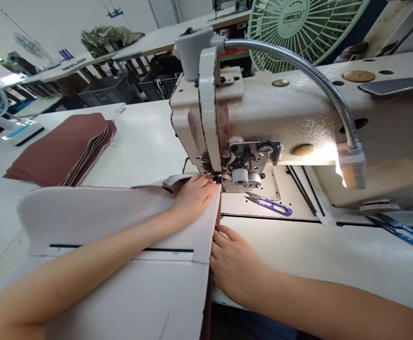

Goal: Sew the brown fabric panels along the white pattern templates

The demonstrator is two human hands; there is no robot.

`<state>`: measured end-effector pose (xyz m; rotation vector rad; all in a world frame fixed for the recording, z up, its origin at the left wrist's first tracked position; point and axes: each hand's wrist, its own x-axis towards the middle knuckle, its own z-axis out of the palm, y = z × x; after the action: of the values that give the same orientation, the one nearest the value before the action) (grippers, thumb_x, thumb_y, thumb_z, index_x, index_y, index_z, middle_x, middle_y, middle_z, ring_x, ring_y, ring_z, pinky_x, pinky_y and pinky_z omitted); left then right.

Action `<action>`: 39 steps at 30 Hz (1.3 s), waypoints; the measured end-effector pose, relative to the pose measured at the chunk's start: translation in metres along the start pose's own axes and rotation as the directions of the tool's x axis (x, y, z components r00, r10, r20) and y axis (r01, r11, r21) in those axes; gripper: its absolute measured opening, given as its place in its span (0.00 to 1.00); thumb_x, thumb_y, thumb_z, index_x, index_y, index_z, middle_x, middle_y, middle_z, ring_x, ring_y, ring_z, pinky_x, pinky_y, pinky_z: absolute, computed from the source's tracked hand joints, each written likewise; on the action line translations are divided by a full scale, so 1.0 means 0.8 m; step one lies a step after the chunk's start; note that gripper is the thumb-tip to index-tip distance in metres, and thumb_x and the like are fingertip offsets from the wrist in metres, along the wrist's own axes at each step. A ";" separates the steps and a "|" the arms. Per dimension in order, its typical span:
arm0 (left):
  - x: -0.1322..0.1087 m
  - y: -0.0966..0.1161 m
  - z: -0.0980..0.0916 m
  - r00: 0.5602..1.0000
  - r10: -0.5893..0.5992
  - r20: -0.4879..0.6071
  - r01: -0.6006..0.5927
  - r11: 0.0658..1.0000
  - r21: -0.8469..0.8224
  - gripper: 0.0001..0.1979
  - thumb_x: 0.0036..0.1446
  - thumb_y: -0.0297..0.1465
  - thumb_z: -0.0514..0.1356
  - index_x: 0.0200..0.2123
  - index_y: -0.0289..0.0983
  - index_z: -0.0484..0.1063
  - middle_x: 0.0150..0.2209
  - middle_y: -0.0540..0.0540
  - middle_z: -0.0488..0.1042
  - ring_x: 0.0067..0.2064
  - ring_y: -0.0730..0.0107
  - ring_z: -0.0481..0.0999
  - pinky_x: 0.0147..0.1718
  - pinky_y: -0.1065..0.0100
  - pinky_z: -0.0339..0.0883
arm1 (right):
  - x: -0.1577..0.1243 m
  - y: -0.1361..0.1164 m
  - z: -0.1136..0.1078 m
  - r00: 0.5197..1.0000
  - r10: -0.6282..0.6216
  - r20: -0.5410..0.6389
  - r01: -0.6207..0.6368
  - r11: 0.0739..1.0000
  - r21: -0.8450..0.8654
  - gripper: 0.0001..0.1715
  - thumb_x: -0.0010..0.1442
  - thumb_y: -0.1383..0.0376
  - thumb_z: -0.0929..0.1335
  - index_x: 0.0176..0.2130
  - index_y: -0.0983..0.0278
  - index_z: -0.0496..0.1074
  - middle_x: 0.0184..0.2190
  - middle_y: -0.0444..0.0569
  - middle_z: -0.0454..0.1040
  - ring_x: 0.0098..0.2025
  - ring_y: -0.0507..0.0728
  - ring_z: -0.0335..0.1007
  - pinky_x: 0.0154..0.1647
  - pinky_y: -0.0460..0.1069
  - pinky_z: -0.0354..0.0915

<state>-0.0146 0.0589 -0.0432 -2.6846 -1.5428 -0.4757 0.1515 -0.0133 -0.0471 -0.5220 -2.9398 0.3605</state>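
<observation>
A large white fabric piece (121,222) with a dark slit lies across the table in front of me, its brown underside showing at the right edge. My left hand (195,196) rests flat on its far corner, fingers stretched toward the needle area of the sewing machine (263,113). My right hand (231,259) is at the fabric's right edge, fingers bent against the seam; whether they pinch it I cannot make out.
Purple thread snips (272,204) lie on the machine bed right of the needle. A stack of brown fabric pieces (61,151) sits at the left. Blue scissors (409,233) lie far right. A gooseneck lamp (349,163) shines, and a green fan (305,23) stands behind.
</observation>
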 end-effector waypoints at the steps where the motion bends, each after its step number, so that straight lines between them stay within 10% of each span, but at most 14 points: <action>1: 0.000 0.000 -0.001 1.000 0.004 0.004 -0.004 1.000 -0.002 0.12 0.62 0.23 0.52 0.41 0.37 0.74 0.35 0.45 0.72 0.44 0.61 0.68 0.43 0.62 0.69 | 0.000 0.000 0.001 1.000 0.004 -0.006 -0.004 1.000 0.001 0.12 0.59 0.65 0.67 0.41 0.67 0.77 0.40 0.52 0.78 0.50 0.63 0.65 0.57 0.57 0.58; 22: -0.023 0.011 -0.024 0.971 -0.024 0.237 0.021 1.000 0.016 0.20 0.62 0.26 0.48 0.56 0.36 0.66 0.56 0.40 0.68 0.59 0.56 0.63 0.58 0.52 0.56 | -0.003 0.009 0.002 0.999 0.003 -0.033 -0.003 1.000 0.009 0.10 0.58 0.69 0.66 0.38 0.67 0.77 0.39 0.51 0.78 0.45 0.61 0.68 0.55 0.56 0.61; 25: -0.052 0.035 -0.052 0.935 0.025 0.354 -0.001 0.998 -0.069 0.24 0.64 0.33 0.50 0.63 0.38 0.57 0.63 0.40 0.59 0.64 0.58 0.58 0.59 0.54 0.55 | -0.004 0.016 0.004 0.998 0.016 -0.064 -0.014 0.999 0.031 0.10 0.58 0.68 0.66 0.38 0.66 0.77 0.39 0.51 0.78 0.47 0.61 0.67 0.58 0.56 0.58; 29: -0.103 0.085 -0.089 0.878 0.031 0.478 0.049 0.987 -0.155 0.54 0.49 0.53 0.61 0.68 0.38 0.34 0.66 0.35 0.47 0.65 0.47 0.53 0.58 0.52 0.58 | -0.006 0.008 0.013 0.996 0.028 -0.085 -0.029 0.999 -0.015 0.14 0.59 0.66 0.66 0.42 0.69 0.77 0.45 0.56 0.77 0.53 0.62 0.65 0.61 0.58 0.55; 34: -0.132 0.115 -0.104 0.832 -0.027 0.554 0.129 0.981 -0.146 0.56 0.45 0.33 0.62 0.68 0.39 0.27 0.67 0.37 0.43 0.66 0.42 0.50 0.58 0.45 0.57 | -0.019 -0.029 0.012 0.999 -0.033 -0.008 0.033 0.999 -0.013 0.20 0.57 0.62 0.67 0.47 0.70 0.75 0.48 0.60 0.75 0.57 0.66 0.61 0.59 0.62 0.55; 39: -0.112 0.105 -0.122 0.676 -0.127 0.726 0.429 0.868 -0.248 0.50 0.38 0.19 0.51 0.67 0.43 0.43 0.67 0.48 0.47 0.67 0.56 0.50 0.64 0.54 0.51 | -0.028 -0.041 0.005 0.996 -0.058 -0.061 0.055 0.998 -0.036 0.26 0.61 0.63 0.63 0.53 0.77 0.69 0.53 0.64 0.70 0.59 0.66 0.60 0.59 0.60 0.55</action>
<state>-0.0109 -0.0754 0.0382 -3.1508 -2.2984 0.3452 0.1614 -0.0522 -0.0442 -0.4447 -2.8980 0.2830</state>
